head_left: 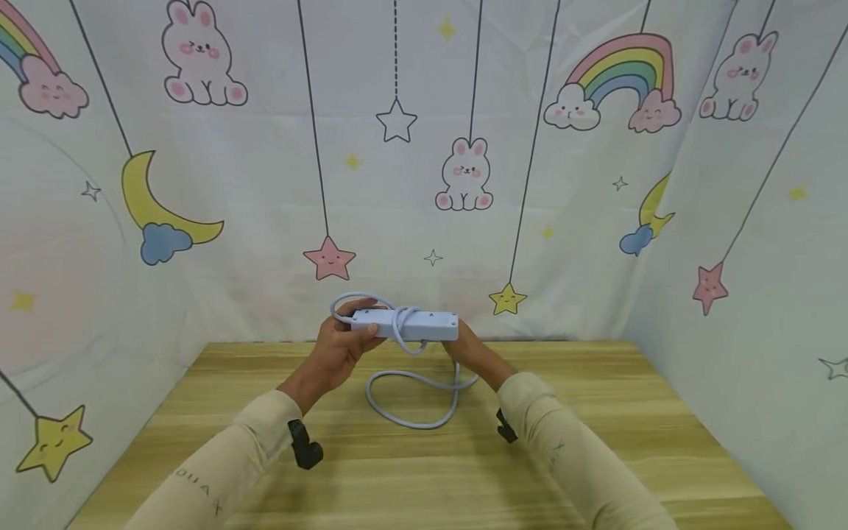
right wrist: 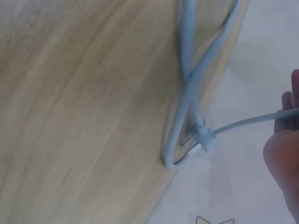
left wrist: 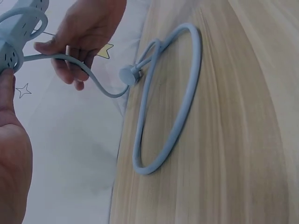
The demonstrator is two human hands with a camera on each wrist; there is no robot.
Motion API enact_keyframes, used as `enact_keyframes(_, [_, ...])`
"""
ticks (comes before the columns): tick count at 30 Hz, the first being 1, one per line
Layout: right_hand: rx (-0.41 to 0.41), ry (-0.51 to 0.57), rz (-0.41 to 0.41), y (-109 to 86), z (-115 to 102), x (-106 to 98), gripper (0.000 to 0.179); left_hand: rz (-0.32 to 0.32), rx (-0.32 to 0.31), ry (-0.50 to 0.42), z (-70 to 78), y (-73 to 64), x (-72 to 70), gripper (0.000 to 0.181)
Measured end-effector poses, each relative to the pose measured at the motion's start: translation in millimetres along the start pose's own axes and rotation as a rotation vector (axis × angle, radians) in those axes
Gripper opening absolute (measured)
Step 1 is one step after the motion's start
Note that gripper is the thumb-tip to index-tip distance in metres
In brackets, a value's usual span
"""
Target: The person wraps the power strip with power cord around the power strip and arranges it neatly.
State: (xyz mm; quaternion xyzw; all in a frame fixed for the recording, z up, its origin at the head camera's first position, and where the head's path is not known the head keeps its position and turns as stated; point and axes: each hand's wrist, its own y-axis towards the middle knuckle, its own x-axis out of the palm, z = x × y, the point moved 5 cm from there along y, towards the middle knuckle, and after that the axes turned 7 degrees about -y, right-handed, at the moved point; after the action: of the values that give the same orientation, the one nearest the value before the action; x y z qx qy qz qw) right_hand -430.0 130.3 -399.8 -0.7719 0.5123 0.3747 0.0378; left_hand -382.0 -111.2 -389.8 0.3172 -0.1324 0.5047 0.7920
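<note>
A pale blue power strip point(head_left: 433, 326) is held up above the table, with part of its cord point(head_left: 424, 425) wound around its middle. My left hand point(head_left: 336, 352) grips the strip's left end, thumb on the near side. Behind the right end is my right hand point(head_left: 467, 347), its fingers hidden in the head view. In the left wrist view that right hand point(left wrist: 91, 35) holds the cord loosely between thumb and curled fingers. The rest of the cord lies in a loop on the table, and the plug point(left wrist: 129, 74) is near the table's edge beside the loop.
The wood-grain table point(head_left: 265, 471) meets a white cloth backdrop point(head_left: 265, 184) printed with rabbits, stars and rainbows at the back and sides. A black wrist mount point(head_left: 305, 444) hangs under the left sleeve, another point(head_left: 506, 425) under the right.
</note>
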Motion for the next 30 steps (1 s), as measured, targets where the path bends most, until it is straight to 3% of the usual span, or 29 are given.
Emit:
enact_keyframes(7, [0.075, -0.138, -0.019, -1.2, 7, 8, 0.042, 0.132, 0.092, -0.071, 9.4, 5.4, -3.4, 0.044])
enact_keyframes(12, [0.031, -0.217, 0.031, 1.8, 3, 6, 0.038, 0.284, 0.161, -0.11, 12.1, 5.5, -9.2, 0.042])
enact_keyframes(16, [-0.008, -0.314, 0.047, 7.3, -2, 1, 0.035, 0.369, 0.18, -0.1, 11.5, 6.4, -13.0, 0.039])
enact_keyframes(19, [-0.041, -0.373, 0.051, 12.9, -6, -1, 0.037, 0.391, 0.203, -0.079, 14.6, 10.9, -10.8, 0.039])
enact_keyframes(22, [-0.032, -0.364, 0.049, 18.0, -10, -2, 0.035, 0.389, 0.252, -0.067, 22.6, 18.4, -2.9, 0.04])
enact_keyframes(26, [0.053, -0.302, 0.056, 21.5, -11, -5, 0.029, 0.334, 0.305, -0.035, 36.0, 31.7, 16.7, 0.043])
enact_keyframes(30, [0.108, -0.281, 0.09, 22.1, -10, -10, 0.025, 0.262, 0.317, 0.018, 46.3, 44.9, 37.2, 0.046])
